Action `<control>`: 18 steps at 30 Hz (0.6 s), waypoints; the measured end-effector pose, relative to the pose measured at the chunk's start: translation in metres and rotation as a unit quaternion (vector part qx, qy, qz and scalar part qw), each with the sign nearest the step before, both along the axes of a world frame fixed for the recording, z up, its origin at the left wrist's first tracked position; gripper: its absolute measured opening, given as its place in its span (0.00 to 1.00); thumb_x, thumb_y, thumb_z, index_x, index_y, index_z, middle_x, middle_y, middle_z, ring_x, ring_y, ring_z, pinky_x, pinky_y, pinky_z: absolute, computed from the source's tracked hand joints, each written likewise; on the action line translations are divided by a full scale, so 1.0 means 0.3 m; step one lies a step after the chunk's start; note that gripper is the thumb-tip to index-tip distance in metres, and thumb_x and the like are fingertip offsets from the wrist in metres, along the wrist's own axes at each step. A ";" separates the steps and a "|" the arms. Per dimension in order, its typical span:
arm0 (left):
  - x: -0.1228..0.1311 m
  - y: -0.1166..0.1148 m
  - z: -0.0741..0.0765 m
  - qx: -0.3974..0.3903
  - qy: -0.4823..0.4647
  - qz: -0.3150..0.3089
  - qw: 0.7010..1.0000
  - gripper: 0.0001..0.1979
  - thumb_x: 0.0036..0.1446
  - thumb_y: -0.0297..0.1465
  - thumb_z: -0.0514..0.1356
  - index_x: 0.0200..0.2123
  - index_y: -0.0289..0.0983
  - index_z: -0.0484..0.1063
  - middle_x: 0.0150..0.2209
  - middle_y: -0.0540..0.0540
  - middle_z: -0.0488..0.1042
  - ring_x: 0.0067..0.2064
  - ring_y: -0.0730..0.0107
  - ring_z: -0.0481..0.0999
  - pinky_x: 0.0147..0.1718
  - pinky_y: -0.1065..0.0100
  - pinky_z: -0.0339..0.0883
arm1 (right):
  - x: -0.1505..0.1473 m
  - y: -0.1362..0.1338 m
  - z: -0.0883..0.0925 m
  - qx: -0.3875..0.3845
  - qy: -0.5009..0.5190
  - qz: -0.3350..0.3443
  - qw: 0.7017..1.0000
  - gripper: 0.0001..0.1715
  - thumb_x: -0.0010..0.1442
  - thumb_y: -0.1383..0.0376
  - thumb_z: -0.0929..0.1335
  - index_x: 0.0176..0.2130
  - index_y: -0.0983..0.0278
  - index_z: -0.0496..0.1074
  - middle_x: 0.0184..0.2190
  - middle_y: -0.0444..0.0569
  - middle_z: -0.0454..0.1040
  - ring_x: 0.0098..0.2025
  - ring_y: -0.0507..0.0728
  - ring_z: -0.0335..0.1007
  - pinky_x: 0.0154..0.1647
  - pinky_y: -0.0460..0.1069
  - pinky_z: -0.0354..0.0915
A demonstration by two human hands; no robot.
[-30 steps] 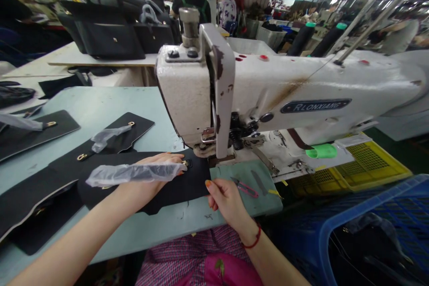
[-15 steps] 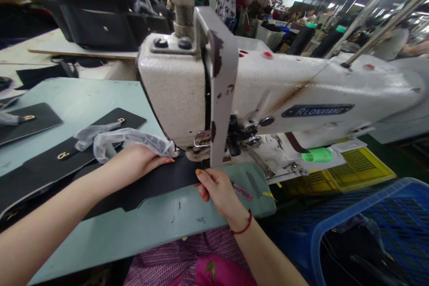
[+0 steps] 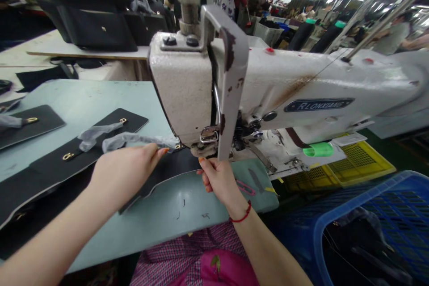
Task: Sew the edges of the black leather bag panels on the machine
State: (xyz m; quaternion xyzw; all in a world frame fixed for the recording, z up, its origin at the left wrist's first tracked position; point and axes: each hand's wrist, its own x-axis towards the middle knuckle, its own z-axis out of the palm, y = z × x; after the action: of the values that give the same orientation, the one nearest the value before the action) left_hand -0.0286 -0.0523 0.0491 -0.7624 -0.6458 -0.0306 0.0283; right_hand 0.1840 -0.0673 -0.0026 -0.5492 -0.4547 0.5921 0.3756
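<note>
Both hands press a black leather panel (image 3: 167, 172) under the sewing machine (image 3: 208, 94): left hand (image 3: 124, 172) flat, right hand (image 3: 217, 178) pinching its edge.

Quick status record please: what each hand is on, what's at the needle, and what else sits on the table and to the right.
left hand: on the black panel, fingers at a clear plastic wrap
right hand: at the panel's edge, below the presser foot
machine: white sewing machine
table: more black panels with gold clasps, pink snips
right side: yellow tray, blue crate
</note>
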 end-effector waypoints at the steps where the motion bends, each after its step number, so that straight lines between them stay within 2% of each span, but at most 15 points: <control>1: 0.025 -0.064 -0.012 0.031 -0.054 0.005 0.998 0.25 0.63 0.49 0.47 0.23 0.38 0.69 0.20 0.47 0.67 0.23 0.67 0.65 0.26 0.69 0.53 | -0.002 -0.001 0.001 0.004 -0.006 0.001 1.000 0.29 0.61 0.45 0.64 0.22 0.65 0.65 0.14 0.40 0.64 0.11 0.45 0.55 0.11 0.41 0.51; 2: 0.056 -0.125 -0.034 0.026 -0.161 -0.010 0.987 0.25 0.62 0.48 0.49 0.21 0.39 0.68 0.19 0.48 0.65 0.23 0.69 0.64 0.25 0.69 0.53 | -0.002 -0.002 0.002 0.010 -0.013 0.001 1.000 0.29 0.61 0.45 0.64 0.22 0.65 0.65 0.14 0.40 0.64 0.11 0.45 0.55 0.11 0.41 0.51; 3: 0.091 -0.178 -0.066 -0.024 -0.306 -0.036 0.951 0.23 0.62 0.47 0.50 0.22 0.38 0.69 0.19 0.49 0.65 0.23 0.70 0.65 0.26 0.69 0.55 | -0.002 -0.003 0.004 0.017 -0.020 0.003 1.000 0.29 0.61 0.45 0.64 0.22 0.65 0.65 0.14 0.40 0.64 0.11 0.46 0.55 0.12 0.41 0.51; 4: 0.131 -0.219 -0.105 -0.101 -0.441 -0.038 0.891 0.22 0.61 0.47 0.53 0.23 0.38 0.70 0.19 0.49 0.65 0.23 0.70 0.65 0.25 0.70 0.56 | -0.002 -0.005 0.007 0.026 -0.028 0.003 0.999 0.30 0.62 0.45 0.63 0.22 0.64 0.65 0.13 0.40 0.63 0.11 0.46 0.55 0.12 0.42 0.51; 6: 0.209 -0.254 -0.181 -0.217 -0.655 0.028 0.723 0.19 0.57 0.49 0.58 0.32 0.38 0.73 0.21 0.51 0.63 0.22 0.73 0.60 0.21 0.72 0.55 | 0.002 -0.008 0.014 0.049 -0.049 0.005 0.998 0.31 0.63 0.45 0.63 0.21 0.64 0.64 0.13 0.40 0.62 0.12 0.46 0.56 0.13 0.42 0.53; 8: 0.271 -0.231 -0.234 -0.245 -0.787 0.093 0.558 0.22 0.51 0.50 0.63 0.39 0.37 0.74 0.25 0.51 0.64 0.23 0.75 0.58 0.18 0.74 0.53 | 0.005 -0.010 0.018 0.078 -0.078 0.008 0.994 0.31 0.64 0.46 0.62 0.19 0.63 0.62 0.12 0.41 0.61 0.12 0.46 0.56 0.15 0.42 0.53; 9: 0.291 -0.207 -0.248 -0.239 -0.824 0.119 0.499 0.24 0.48 0.49 0.66 0.40 0.36 0.74 0.27 0.50 0.65 0.24 0.76 0.59 0.18 0.75 0.53 | 0.007 -0.011 0.019 0.092 -0.092 0.010 0.991 0.32 0.65 0.47 0.61 0.18 0.63 0.62 0.11 0.41 0.61 0.12 0.47 0.56 0.16 0.43 0.54; 10: 0.304 -0.179 -0.254 -0.229 -0.845 0.144 0.461 0.24 0.45 0.48 0.69 0.38 0.34 0.75 0.28 0.49 0.66 0.25 0.76 0.59 0.19 0.75 0.53 | 0.007 -0.011 0.018 0.104 -0.105 0.011 0.989 0.31 0.65 0.48 0.61 0.18 0.63 0.61 0.11 0.40 0.61 0.12 0.47 0.56 0.16 0.43 0.53; 11: 0.310 -0.152 -0.256 -0.222 -0.852 0.170 0.443 0.23 0.43 0.46 0.71 0.34 0.32 0.75 0.29 0.48 0.66 0.26 0.76 0.60 0.20 0.76 0.54 | 0.007 -0.012 0.016 0.113 -0.115 0.011 0.987 0.31 0.66 0.49 0.61 0.19 0.63 0.61 0.11 0.40 0.61 0.13 0.47 0.56 0.17 0.43 0.53; 13: 0.309 -0.111 -0.253 -0.210 -0.842 0.218 0.446 0.21 0.40 0.42 0.73 0.28 0.31 0.75 0.26 0.48 0.66 0.26 0.77 0.60 0.21 0.76 0.55 | 0.005 -0.012 0.008 0.123 -0.128 0.005 0.984 0.29 0.66 0.50 0.61 0.20 0.63 0.62 0.12 0.41 0.61 0.13 0.47 0.57 0.17 0.43 0.53; 15: 0.300 -0.093 -0.255 -0.202 -0.821 0.238 0.478 0.20 0.40 0.41 0.73 0.26 0.31 0.75 0.24 0.50 0.65 0.25 0.78 0.59 0.22 0.76 0.54 | 0.001 -0.014 -0.001 0.126 -0.136 -0.003 0.983 0.28 0.67 0.51 0.61 0.21 0.63 0.64 0.12 0.41 0.61 0.14 0.48 0.58 0.18 0.44 0.54; 18: 0.287 -0.090 -0.272 -0.198 -0.804 0.205 0.523 0.20 0.44 0.44 0.70 0.25 0.31 0.74 0.21 0.53 0.60 0.24 0.79 0.54 0.21 0.75 0.51 | -0.003 -0.021 -0.010 0.128 -0.128 -0.010 0.983 0.27 0.67 0.51 0.60 0.23 0.63 0.65 0.13 0.41 0.60 0.16 0.49 0.58 0.20 0.44 0.53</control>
State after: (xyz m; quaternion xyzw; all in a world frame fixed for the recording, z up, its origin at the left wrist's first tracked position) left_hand 0.0574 -0.0792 -0.0326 -0.2471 -0.5225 -0.4949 -0.6488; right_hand 0.1830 -0.0737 -0.0057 -0.5722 -0.5657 0.4501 0.3874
